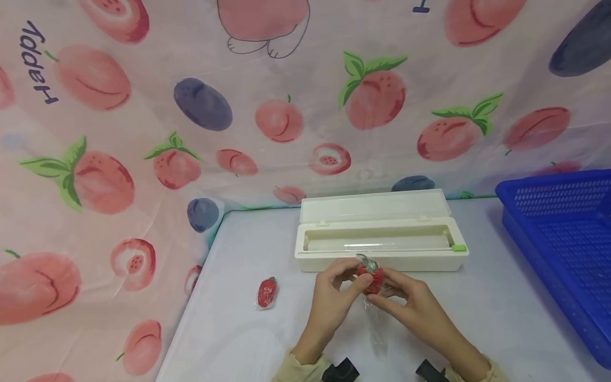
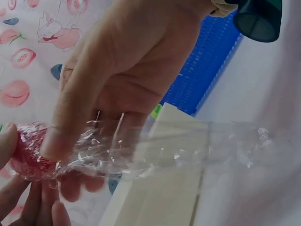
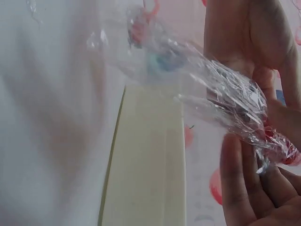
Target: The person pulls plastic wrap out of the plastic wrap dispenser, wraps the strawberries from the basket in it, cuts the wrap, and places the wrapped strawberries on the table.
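Observation:
A red strawberry [image 1: 374, 280] with a green top, wrapped in clear plastic film, is held up in front of the white box. My left hand [image 1: 331, 297] pinches it between thumb and fingers from the left. From the other side my right hand [image 1: 415, 302] grips it, thumb and fingertips around its lower part. A long loose tail of the film [image 2: 188, 146] trails from the fruit toward me, crinkled close to it in the right wrist view. On the table to the left lies a second red, film-wrapped fruit [image 1: 267, 292], apart from both hands.
Just behind the hands stands the long white film dispenser box [image 1: 382, 262], lid [image 1: 372, 206] tipped back, with a green slider [image 1: 459, 248] at its right end. A blue plastic basket [image 1: 539, 249] stands at the right. Fruit-printed cloth [image 1: 286, 69] hangs behind the white table [image 1: 229, 339].

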{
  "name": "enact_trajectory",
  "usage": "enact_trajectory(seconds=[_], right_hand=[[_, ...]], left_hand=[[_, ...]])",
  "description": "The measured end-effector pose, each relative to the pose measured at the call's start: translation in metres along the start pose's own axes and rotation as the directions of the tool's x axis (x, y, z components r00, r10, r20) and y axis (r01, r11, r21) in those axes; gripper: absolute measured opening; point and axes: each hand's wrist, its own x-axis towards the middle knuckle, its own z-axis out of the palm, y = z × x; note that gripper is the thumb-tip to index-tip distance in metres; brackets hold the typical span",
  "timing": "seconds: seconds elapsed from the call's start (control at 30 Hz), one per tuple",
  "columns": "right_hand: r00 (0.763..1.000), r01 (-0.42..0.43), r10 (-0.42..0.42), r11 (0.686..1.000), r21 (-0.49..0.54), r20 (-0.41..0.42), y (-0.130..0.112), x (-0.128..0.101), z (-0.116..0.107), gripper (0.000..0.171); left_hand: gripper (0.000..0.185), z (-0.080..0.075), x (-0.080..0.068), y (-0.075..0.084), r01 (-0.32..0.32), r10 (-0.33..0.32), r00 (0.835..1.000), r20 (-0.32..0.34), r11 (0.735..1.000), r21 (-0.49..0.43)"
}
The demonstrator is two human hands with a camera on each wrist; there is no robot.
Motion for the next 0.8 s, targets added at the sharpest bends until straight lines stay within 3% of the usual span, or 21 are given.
enact_trajectory(seconds=[0.1, 0.33, 0.6, 0.8], right_hand=[[1.0, -0.018, 0.019, 0.999, -0.029, 0.022, -0.002, 0.0, 0.0, 0.047], [0.995, -0.03, 0.039, 0.994, -0.104, 0.089, -0.003, -0.001, -0.003, 0.013], [0.989, 0.011, 0.006, 0.993, -0.115, 0.146, 0.003, 0.0, -0.009, 0.011], [0.978, -0.044, 0.075, 0.987, -0.157, 0.196, 0.004, 0.004, -0.018, 0.015]], left_hand=[[0.028, -0.004, 0.0, 0.003, 0.029, -0.029, 0.999, -0.024, 0.999, -0.014], [0.031, -0.015, 0.0, 0.011, 0.091, -0.091, 0.995, -0.032, 0.996, -0.006], [0.029, -0.016, 0.0, 0.011, 0.075, -0.075, 0.997, -0.008, 0.997, -0.001], [0.029, -0.015, 0.0, 0.014, 0.088, -0.088, 0.996, 0.004, 0.996, -0.003]])
